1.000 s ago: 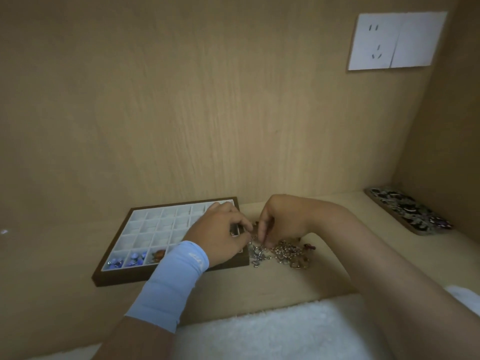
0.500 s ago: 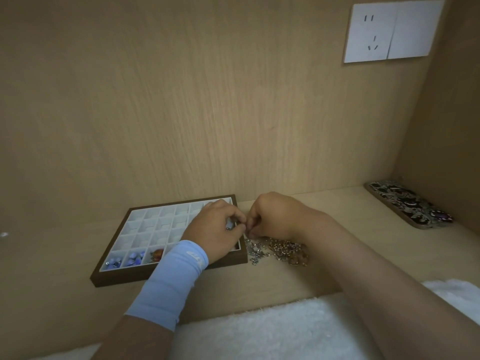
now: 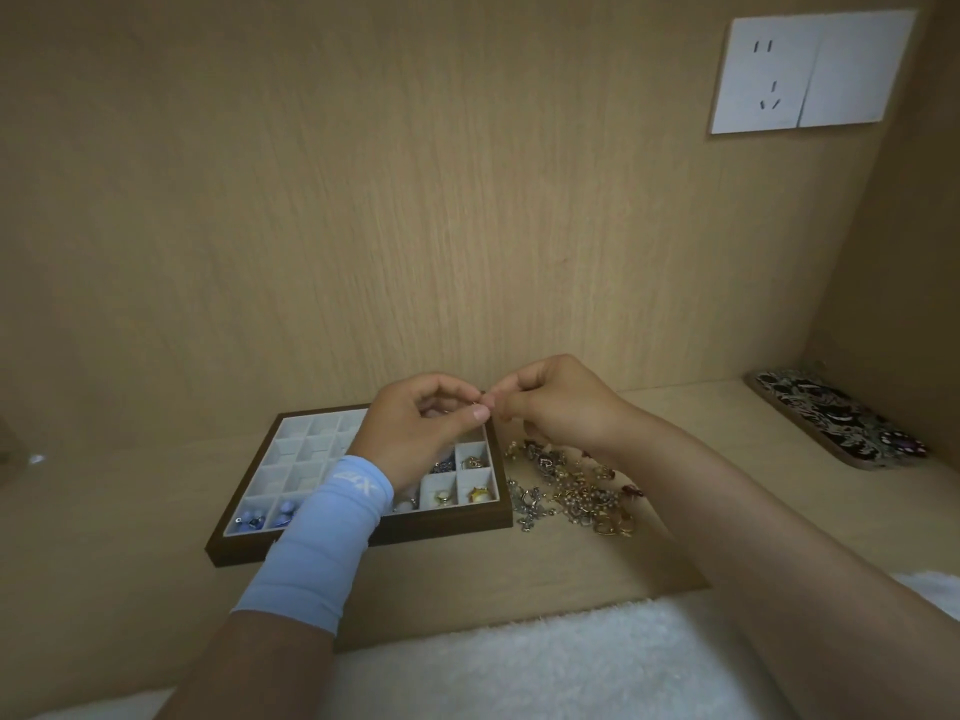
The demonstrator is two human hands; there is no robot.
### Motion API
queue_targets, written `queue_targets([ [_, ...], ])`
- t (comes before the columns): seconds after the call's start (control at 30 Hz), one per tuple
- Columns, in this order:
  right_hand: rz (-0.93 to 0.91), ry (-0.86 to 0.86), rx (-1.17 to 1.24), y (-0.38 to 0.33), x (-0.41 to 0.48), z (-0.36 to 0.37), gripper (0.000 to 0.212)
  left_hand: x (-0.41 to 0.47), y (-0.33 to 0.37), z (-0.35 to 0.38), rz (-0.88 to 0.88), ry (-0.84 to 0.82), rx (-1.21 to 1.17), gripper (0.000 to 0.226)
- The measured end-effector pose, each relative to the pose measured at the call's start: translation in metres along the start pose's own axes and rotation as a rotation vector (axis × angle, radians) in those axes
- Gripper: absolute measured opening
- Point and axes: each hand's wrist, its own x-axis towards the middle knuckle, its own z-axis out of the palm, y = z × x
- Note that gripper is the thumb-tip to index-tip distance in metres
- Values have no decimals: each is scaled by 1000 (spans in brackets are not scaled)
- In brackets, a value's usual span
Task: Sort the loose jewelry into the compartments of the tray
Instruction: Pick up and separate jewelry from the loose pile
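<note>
Currently, item by item:

Left hand (image 3: 423,426): raised over the tray's far right compartments, thumb and forefinger closed in a narrow pinch on a small piece (image 3: 475,405). Pale blue sleeve (image 3: 324,545) on the wrist.

Right hand (image 3: 563,407): fingers curled, fingertips (image 3: 494,402) meeting my left thumb at the same small piece. It is gold-toned and too tiny for me to tell its kind.

Tray (image 3: 363,538): dark wooden frame, white grid, flat on the desk (image 3: 597,569) below my left hand.
- Front row, left: blue beads (image 3: 284,509) in two neighbouring cells.
- Front row, right: a white-and-gold piece (image 3: 442,495) and beside it a yellow charm (image 3: 479,493), one per cell.
- The row behind, right: a dark blue piece (image 3: 444,465) and a gold piece (image 3: 471,462).

Loose jewelry (image 3: 571,493): a tangled heap of silver and gold just beside the tray's right edge, under my right wrist.

Patterned case (image 3: 836,420): far right, well apart from the heap.

Wall socket (image 3: 810,70): upper right on the back panel.

White fleece (image 3: 519,662): along the near edge.
</note>
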Motion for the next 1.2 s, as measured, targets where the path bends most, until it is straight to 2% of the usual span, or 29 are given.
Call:
queue_targets([
  [0.27, -60, 60, 2, -5, 7, 29, 10, -1, 6, -38, -63, -67, 28, 23],
  [0.53, -102, 0, -67, -19, 23, 56, 11, -4, -3, -73, -118, -68, 1, 13],
  [0.63, -152, -45, -196, -22, 32, 69, 14, -5, -10, -86, -168, -72, 83, 10],
  [0.77, -196, -104, -514, -21, 41, 88, 13, -9, -19, -102, -275, -153, 271, 12],
  [0.93, -224, -184, -853, -21, 44, 106, 11, -13, -27, -103, -306, -149, 331, 11],
  [1.2, -256, -281, -960, -25, 49, 113, 11, -10, -29, -99, -306, -169, 460, 9],
])
